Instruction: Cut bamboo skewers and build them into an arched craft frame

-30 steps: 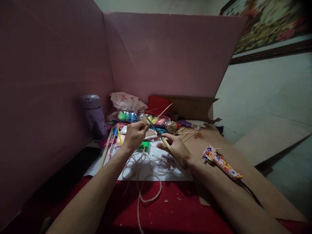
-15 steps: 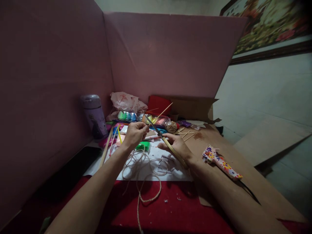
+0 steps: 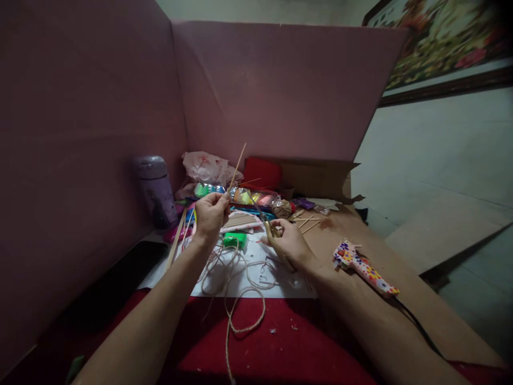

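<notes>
My left hand (image 3: 210,216) is closed, pinching a thin wooden stick (image 3: 237,167) that points upward from the fingertips. My right hand (image 3: 290,243) grips a cutting tool (image 3: 269,229) with a narrow dark blade and a yellowish handle; whether it is a knife or scissors is unclear. Its blade points up and left, apart from the stick. Below the hands, loose twine (image 3: 248,326) loops across white paper (image 3: 248,283) and the red cloth (image 3: 304,342). A bright green packet (image 3: 235,239) lies between the hands, close to a small cardboard piece (image 3: 242,220).
A purple bottle (image 3: 155,190) stands at left by a dark flat object (image 3: 116,267). Colourful clay packs (image 3: 240,195) and a twine ball (image 3: 282,207) line the back. On the right cardboard (image 3: 352,230) lie loose sticks (image 3: 308,223) and a flower-patterned glue gun (image 3: 364,267) with a black cord.
My left hand has moved left and slightly up, and the stick now stands steeper. The tool's blade, earlier crossing near the stick, has come away from it, uncovering the cardboard piece.
</notes>
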`<act>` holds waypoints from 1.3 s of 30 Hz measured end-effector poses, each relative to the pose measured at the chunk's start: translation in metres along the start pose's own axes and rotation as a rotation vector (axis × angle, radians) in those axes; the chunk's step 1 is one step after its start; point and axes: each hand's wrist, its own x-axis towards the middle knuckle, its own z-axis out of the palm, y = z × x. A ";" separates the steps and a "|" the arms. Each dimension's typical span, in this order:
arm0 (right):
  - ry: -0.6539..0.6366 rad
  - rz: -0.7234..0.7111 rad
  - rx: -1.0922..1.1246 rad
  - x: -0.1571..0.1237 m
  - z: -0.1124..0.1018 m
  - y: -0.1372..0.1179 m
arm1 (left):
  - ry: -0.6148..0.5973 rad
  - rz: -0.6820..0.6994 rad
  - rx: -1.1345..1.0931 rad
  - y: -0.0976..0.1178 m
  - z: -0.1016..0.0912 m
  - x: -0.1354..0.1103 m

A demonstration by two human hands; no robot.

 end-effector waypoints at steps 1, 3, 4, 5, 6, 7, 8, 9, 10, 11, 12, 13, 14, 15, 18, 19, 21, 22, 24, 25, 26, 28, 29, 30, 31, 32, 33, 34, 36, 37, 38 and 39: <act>-0.011 0.010 -0.060 0.000 0.003 0.001 | -0.019 0.018 0.005 0.001 0.001 -0.002; -0.041 -0.009 -0.184 -0.003 0.008 0.002 | -0.072 0.053 0.027 0.002 0.005 -0.007; -0.047 -0.039 -0.256 -0.005 0.010 0.002 | -0.098 0.067 0.041 0.002 0.007 -0.010; -0.050 -0.074 -0.338 -0.008 0.012 0.002 | -0.119 0.077 0.057 0.003 0.009 -0.012; -0.053 -0.110 -0.422 -0.010 0.013 0.002 | -0.136 0.082 0.075 0.003 0.011 -0.015; -0.058 -0.144 -0.502 -0.013 0.014 0.002 | -0.151 0.082 0.093 0.003 0.012 -0.017; -0.064 -0.174 -0.573 -0.015 0.015 0.002 | -0.165 0.079 0.111 0.003 0.013 -0.018; -0.069 -0.199 -0.636 -0.017 0.016 0.002 | -0.179 0.072 0.125 0.002 0.014 -0.019; -0.072 -0.223 -0.693 -0.018 0.016 0.001 | -0.192 0.064 0.134 0.002 0.014 -0.020; -0.069 -0.251 -0.750 -0.020 0.016 0.000 | -0.205 0.056 0.136 0.001 0.015 -0.020; -0.058 -0.280 -0.805 -0.021 0.016 -0.001 | -0.219 0.049 0.134 0.001 0.015 -0.020; -0.042 -0.313 -0.853 -0.022 0.015 -0.003 | -0.232 0.046 0.131 -0.001 0.015 -0.019; -0.014 -0.351 -0.884 -0.023 0.014 -0.006 | -0.249 0.048 0.134 -0.002 0.015 -0.019; 0.033 -0.395 -0.890 -0.024 0.012 -0.009 | -0.266 0.059 0.149 -0.003 0.014 -0.019; 0.304 -0.548 -0.787 -0.025 0.003 -0.017 | -0.333 0.134 0.258 -0.007 0.013 -0.019; 0.403 -0.596 -0.744 -0.024 -0.001 -0.020 | -0.359 0.168 0.309 -0.008 0.013 -0.020; 0.530 -0.693 -0.707 -0.022 -0.010 -0.022 | -0.400 0.243 0.416 -0.010 0.012 -0.021; 0.547 -0.738 -0.717 -0.020 -0.015 -0.022 | -0.415 0.279 0.466 -0.010 0.011 -0.022; 0.521 -0.800 -0.766 -0.016 -0.022 -0.021 | -0.433 0.342 0.558 -0.012 0.011 -0.022; 0.489 -0.813 -0.793 -0.014 -0.025 -0.020 | -0.440 0.367 0.598 -0.013 0.010 -0.023; 0.460 -0.816 -0.815 -0.012 -0.027 -0.018 | -0.449 0.390 0.631 -0.013 0.010 -0.023; 0.415 -0.801 -0.848 -0.009 -0.031 -0.016 | -0.464 0.433 0.689 -0.014 0.010 -0.022; 0.399 -0.794 -0.864 -0.008 -0.032 -0.016 | -0.465 0.453 0.712 -0.014 0.010 -0.023; 0.388 -0.787 -0.881 -0.008 -0.033 -0.015 | -0.464 0.470 0.731 -0.013 0.010 -0.023; 0.383 -0.782 -0.896 -0.008 -0.034 -0.015 | -0.462 0.484 0.747 -0.013 0.010 -0.023; 0.379 -0.780 -0.909 -0.008 -0.034 -0.015 | -0.460 0.496 0.762 -0.012 0.010 -0.023; 0.372 -0.780 -0.919 -0.008 -0.034 -0.014 | -0.457 0.510 0.775 -0.012 0.010 -0.023; 0.365 -0.780 -0.925 -0.008 -0.034 -0.014 | -0.452 0.526 0.787 -0.011 0.010 -0.023; 0.349 -0.780 -0.922 -0.008 -0.033 -0.013 | -0.439 0.560 0.812 -0.011 0.010 -0.024; 0.339 -0.783 -0.916 -0.008 -0.033 -0.013 | -0.432 0.574 0.823 -0.012 0.010 -0.023; 0.330 -0.786 -0.909 -0.007 -0.033 -0.012 | -0.425 0.584 0.832 -0.012 0.010 -0.023; 0.324 -0.789 -0.904 -0.007 -0.033 -0.011 | -0.418 0.589 0.839 -0.013 0.010 -0.023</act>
